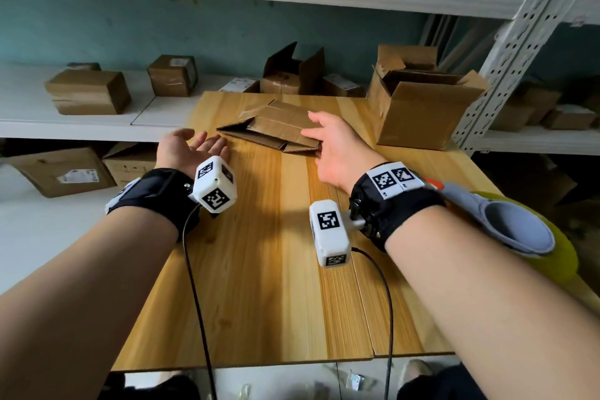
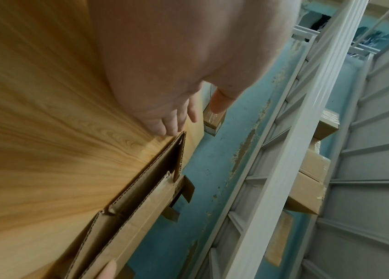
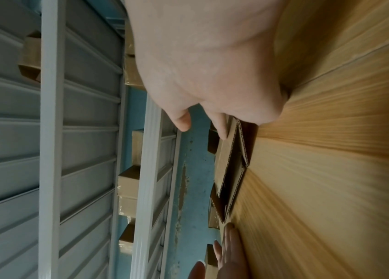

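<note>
1. Now, in the head view, a flattened cardboard box (image 1: 276,127) lies on the far half of the wooden table (image 1: 259,253), just left of an open carton (image 1: 418,114); the left hand (image 1: 188,149) rests beside the box's left corner, palm turned up, fingers straight and holding nothing; the right hand (image 1: 337,146) lies spread over the box's right end, fingers loose and fanned, thumb on the top sheet.
2. Along the left wrist, the left hand (image 2: 164,66) reaches out with relaxed fingers (image 2: 171,122); their tips sit right at the corner of the flattened cardboard box (image 2: 128,217); whether they touch it cannot be told; the box lies flat on the table (image 2: 33,132).
3. Along the right wrist, the right hand (image 3: 212,66) has straight fingers (image 3: 219,126); one rests on the top layer of the flattened cardboard box (image 3: 231,164), another stands clear of it; nothing is gripped; the left hand (image 3: 231,254) lies flat just past the box's far corner.
</note>
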Demonstrator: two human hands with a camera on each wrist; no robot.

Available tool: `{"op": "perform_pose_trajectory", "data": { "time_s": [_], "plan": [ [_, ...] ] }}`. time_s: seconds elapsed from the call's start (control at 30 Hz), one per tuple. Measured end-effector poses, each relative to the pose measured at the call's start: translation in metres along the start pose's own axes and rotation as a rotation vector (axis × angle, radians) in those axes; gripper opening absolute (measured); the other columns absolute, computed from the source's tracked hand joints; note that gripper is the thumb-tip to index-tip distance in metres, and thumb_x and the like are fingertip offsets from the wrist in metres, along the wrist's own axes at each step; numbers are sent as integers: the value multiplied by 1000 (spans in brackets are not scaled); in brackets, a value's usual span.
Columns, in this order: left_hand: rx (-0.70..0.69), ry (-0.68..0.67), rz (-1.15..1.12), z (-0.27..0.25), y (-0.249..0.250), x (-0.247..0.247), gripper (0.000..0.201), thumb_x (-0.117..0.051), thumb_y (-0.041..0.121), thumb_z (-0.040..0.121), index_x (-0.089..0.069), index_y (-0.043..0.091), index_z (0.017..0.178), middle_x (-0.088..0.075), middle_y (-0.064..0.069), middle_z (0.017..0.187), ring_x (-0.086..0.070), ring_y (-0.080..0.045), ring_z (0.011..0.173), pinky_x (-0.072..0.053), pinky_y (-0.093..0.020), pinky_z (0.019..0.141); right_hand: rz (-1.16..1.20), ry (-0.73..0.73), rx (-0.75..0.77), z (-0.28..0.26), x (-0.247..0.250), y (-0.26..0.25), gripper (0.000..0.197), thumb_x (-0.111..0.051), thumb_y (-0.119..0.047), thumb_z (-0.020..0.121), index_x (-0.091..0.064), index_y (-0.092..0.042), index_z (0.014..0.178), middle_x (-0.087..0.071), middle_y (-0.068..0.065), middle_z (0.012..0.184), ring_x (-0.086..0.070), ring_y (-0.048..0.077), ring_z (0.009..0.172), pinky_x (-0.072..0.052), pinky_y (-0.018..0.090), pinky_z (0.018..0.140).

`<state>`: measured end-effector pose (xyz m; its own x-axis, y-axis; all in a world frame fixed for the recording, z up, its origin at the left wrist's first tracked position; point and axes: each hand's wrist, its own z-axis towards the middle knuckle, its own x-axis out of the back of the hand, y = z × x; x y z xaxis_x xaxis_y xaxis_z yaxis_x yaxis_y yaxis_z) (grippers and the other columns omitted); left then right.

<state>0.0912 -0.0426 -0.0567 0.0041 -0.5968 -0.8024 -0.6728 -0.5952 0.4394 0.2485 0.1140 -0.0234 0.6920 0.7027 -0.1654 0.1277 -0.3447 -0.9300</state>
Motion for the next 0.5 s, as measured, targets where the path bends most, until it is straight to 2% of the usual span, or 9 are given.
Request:
{"op": "perform_pose_trajectory", "data": {
  "time_s": [0.07,0.17,0.23,0.3,0.33,0.37,0.43,0.5],
  "plan": [
    [-2,-5,19,-2,-1,1,49,-39,20,108,-41,3,153,-39,-23,163,-38,-35,152,-28,-49,125,-58,17,37,-1,2,-1,32,-50,-31,107,-59,-26,137,-54,2,156,-30,25,154,-16,50,129],
    [-5,-9,56,-5,-2,1,47,-38,20,109,-42,3,152,-41,-22,162,-39,-35,151,-30,-48,124,-164,-27,90,-3,8,7,47,-41,-7,108,-47,-17,154,-47,6,162,-33,25,154,-25,44,128],
    [2,-4,89,-8,0,2,44,-37,20,109,-44,3,149,-43,-22,161,-42,-35,149,-34,-49,119,-156,-30,85,-4,16,14,62,-35,12,104,-41,-17,158,-47,4,161,-35,21,151,-31,35,124],
    [30,8,130,-14,1,4,41,-35,21,109,-48,3,145,-46,-21,158,-46,-35,146,-37,-50,114,-146,1,54,-8,26,19,76,-46,20,95,-38,-20,159,-51,-2,158,-40,18,149,-38,32,120],
    [44,14,147,-18,1,5,41,-35,21,109,-49,3,144,-47,-21,158,-47,-35,146,-37,-50,115,-119,40,43,-13,31,19,77,-54,16,93,-38,-20,159,-51,-3,158,-40,20,150,-39,37,122],
    [54,18,159,-22,2,7,42,-34,22,110,-48,3,144,-47,-20,158,-46,-35,146,-36,-50,117,-52,10,58,-19,34,20,70,-60,4,96,-39,-17,159,-48,0,161,-38,23,153,-35,42,125],
    [75,21,177,-33,0,10,44,-33,23,110,-48,3,146,-46,-20,159,-45,-34,147,-34,-51,119,204,-22,-17,-30,41,20,58,-55,-25,102,-43,-6,156,-34,10,169,-25,29,159,-23,44,130],
    [91,27,208,-51,-2,10,45,-32,23,110,-48,4,148,-46,-21,159,-44,-34,148,-33,-50,117,364,-46,-88,-44,45,19,61,-50,-35,104,-44,-4,156,-27,11,172,-15,29,162,-18,42,130]
  ]
}}
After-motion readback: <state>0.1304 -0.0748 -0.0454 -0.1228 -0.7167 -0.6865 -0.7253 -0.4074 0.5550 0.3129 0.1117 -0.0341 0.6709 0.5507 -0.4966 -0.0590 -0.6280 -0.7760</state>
